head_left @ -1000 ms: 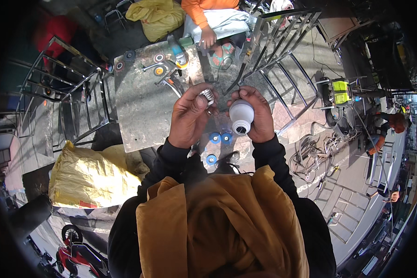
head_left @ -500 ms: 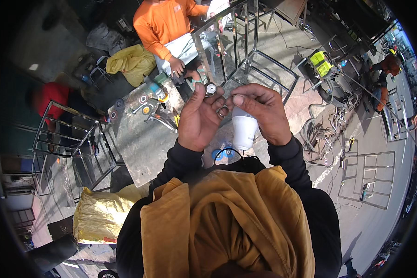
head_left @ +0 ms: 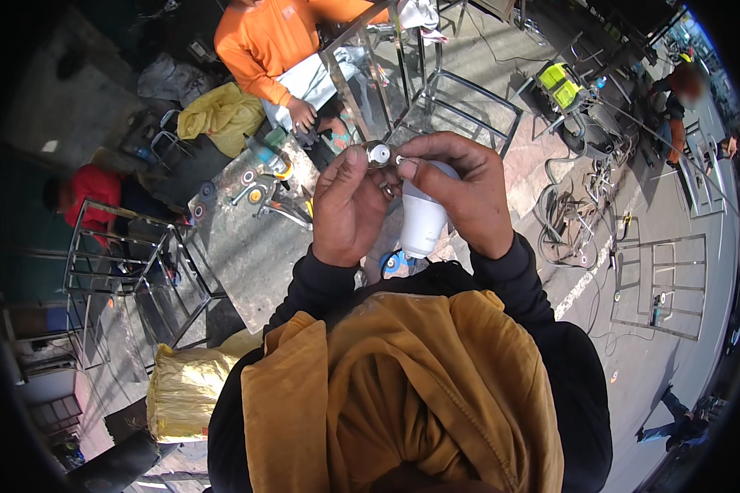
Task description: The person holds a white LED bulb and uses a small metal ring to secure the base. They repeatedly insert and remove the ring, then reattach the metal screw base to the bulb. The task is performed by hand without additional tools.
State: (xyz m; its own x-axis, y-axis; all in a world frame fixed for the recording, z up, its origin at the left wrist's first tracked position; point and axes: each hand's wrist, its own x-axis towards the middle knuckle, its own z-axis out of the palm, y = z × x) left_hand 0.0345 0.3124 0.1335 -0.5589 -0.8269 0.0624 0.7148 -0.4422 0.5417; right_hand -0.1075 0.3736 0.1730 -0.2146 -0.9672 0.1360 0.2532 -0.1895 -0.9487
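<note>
My left hand (head_left: 347, 205) is closed, with thumb and fingers pinching a small round metal piece (head_left: 378, 154) that has a pale centre. A ring is on one of its fingers. My right hand (head_left: 478, 197) is closed around a white light bulb (head_left: 423, 220), which hangs below the fingers with its narrower end down. Between the right thumb and forefinger is a tiny light-coloured bit (head_left: 400, 160), too small to name. It is close beside the round metal piece. The fingers hide part of the bulb's dome.
A worn worktable (head_left: 259, 271) carries an angle grinder (head_left: 270, 158) and grinding discs (head_left: 256, 195). A person in orange (head_left: 263, 49) sits ahead beside a metal frame (head_left: 469, 107). Another person in red (head_left: 94, 193) bends by a frame at left. Yellow sacks (head_left: 185, 394) lie near.
My right hand has moved slightly left, bringing the tiny bit closer to the round piece. The bulb has tilted and shifted left. The person in orange has reached further along the frame.
</note>
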